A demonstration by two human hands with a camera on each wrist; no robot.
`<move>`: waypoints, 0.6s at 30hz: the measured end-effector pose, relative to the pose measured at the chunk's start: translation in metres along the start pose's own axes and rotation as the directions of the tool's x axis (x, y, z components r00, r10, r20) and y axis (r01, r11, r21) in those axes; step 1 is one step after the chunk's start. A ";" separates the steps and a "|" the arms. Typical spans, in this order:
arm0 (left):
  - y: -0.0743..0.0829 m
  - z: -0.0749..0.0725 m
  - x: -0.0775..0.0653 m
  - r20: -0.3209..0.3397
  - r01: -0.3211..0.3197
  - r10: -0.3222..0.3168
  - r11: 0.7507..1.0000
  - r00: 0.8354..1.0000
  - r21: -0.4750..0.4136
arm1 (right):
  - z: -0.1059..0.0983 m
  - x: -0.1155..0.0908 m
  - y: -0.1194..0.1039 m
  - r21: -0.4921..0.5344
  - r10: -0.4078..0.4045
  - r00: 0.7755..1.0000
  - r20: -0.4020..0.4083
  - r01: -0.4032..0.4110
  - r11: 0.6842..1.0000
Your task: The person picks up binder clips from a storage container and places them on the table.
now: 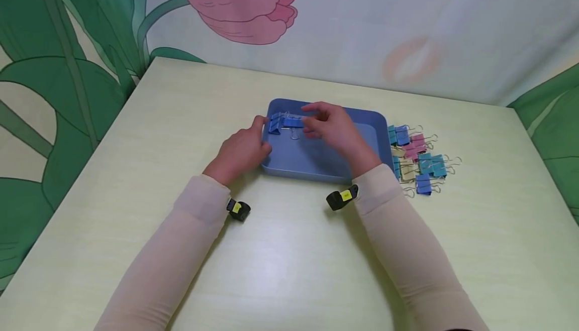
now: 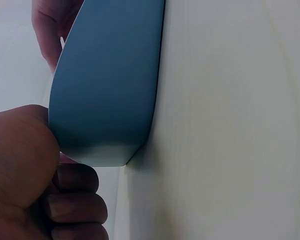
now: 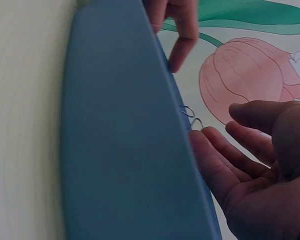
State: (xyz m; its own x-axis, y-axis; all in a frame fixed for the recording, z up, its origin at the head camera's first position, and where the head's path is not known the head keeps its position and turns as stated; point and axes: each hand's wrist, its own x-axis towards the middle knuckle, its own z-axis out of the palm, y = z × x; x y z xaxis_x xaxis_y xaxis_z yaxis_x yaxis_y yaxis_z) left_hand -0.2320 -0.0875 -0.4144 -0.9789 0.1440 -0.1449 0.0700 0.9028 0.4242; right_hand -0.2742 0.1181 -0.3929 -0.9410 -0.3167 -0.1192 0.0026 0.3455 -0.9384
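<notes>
A shallow blue tray [image 1: 316,157] lies on the table. My left hand [image 1: 242,150] grips its left rim, the thumb at the tray wall [image 2: 105,90] and the other fingers curled beside it. Inside the tray's upper left corner are blue binder clips, one standing at the left [image 1: 275,124] and another [image 1: 293,122] to its right. My right hand [image 1: 332,127] hovers over the tray, thumb apart from the loosely bent fingers and nothing between them. Its fingertips are close to wire clip handles [image 3: 188,111] that show above the rim in the right wrist view.
Right of the tray lies a pile of binder clips, with pink [image 1: 415,146], teal [image 1: 431,164], yellow [image 1: 408,171] and dark blue [image 1: 423,184] ones, handles pointing mostly right. A flower-printed curtain [image 1: 344,34] hangs behind the table [image 1: 271,250].
</notes>
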 end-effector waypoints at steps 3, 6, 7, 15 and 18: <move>0.001 0.000 0.001 0.007 0.000 0.000 1.000 1.000 -0.002 | 0.004 0.005 0.001 -0.021 0.018 1.000 0.025 -0.017 1.000; 0.001 0.001 0.001 0.013 0.000 0.000 1.000 1.000 -0.006 | 0.008 0.008 0.003 -0.030 0.032 0.998 0.051 -0.031 0.999; 0.001 0.001 0.001 0.014 0.001 -0.001 1.000 1.000 -0.004 | 0.009 0.008 0.004 -0.036 0.035 0.998 0.055 -0.033 0.999; 0.000 -0.002 -0.001 0.001 -0.003 0.003 1.000 1.000 -0.003 | 0.014 0.010 0.005 -0.038 0.051 0.998 0.036 -0.050 0.998; 0.000 -0.001 -0.002 -0.006 -0.008 0.008 1.000 1.000 -0.001 | 0.012 0.008 0.007 -0.085 0.063 0.998 -0.002 -0.063 0.994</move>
State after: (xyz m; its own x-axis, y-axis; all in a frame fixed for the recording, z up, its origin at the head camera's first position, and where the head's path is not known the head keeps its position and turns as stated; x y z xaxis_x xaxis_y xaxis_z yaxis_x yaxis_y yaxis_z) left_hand -0.2306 -0.0883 -0.4133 -0.9794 0.1490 -0.1361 0.0779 0.9012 0.4265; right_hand -0.2774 0.1079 -0.4040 -0.9396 -0.2923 -0.1778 0.0335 0.4387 -0.8980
